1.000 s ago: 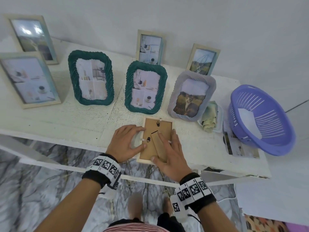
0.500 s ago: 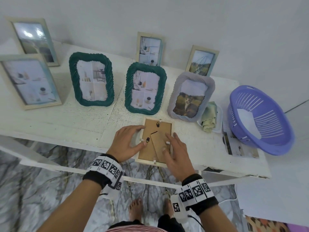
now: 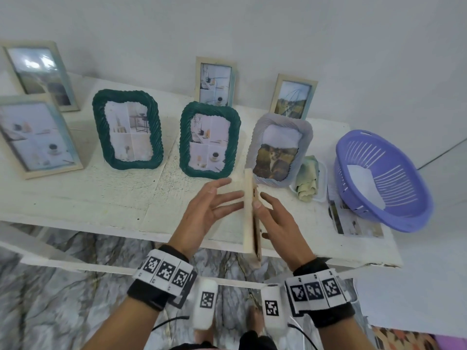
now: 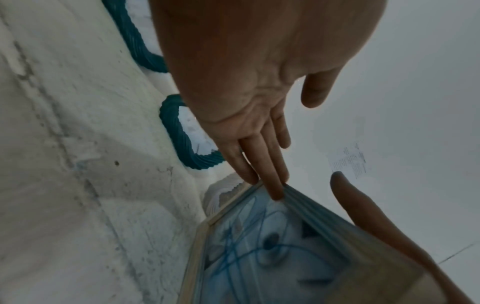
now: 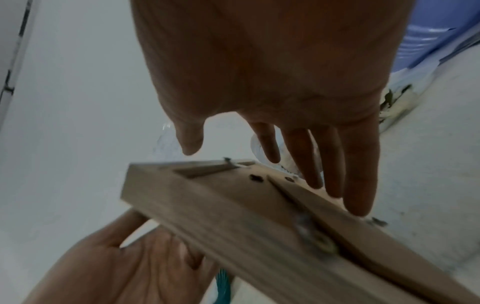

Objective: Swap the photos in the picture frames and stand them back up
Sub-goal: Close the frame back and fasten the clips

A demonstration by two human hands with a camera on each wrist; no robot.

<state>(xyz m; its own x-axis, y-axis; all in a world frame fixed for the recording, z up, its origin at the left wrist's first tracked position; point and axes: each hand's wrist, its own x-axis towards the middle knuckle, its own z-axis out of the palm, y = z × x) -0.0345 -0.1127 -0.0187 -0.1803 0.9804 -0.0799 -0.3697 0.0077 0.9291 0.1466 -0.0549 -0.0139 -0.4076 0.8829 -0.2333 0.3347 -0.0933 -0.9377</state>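
Wooden frame [image 3: 250,213] held on edge between two flat palms, above the near edge of the white worktop [image 3: 75,198]. Left hand [image 3: 209,210] presses the glass side with straight fingers [image 4: 272,181]; right hand [image 3: 280,223] backs the brown rear panel with straight fingers [image 5: 358,185]. Neither hand curls round the frame. In the right wrist view the rear panel shows small turn clips and a folded stand, apparently closed. In the left wrist view a bluish photo lies behind the glass.

Step in hand, as judged: the frame is being turned from face down toward upright, so this one appears reloaded and ready to stand. The next move calls for swinging out the rear stand and setting the frame on the worktop in the open spot in front of the two green frames [image 3: 209,140] and the grey frame [image 3: 278,150], without knocking them.

Loose photos [image 3: 353,223] lie beside the purple basket [image 3: 381,178]; a folded cloth in a tray [image 3: 308,183] sits between basket and grey frame.

No brand or label is legible; the wrist bands carry only black-and-white square markers.
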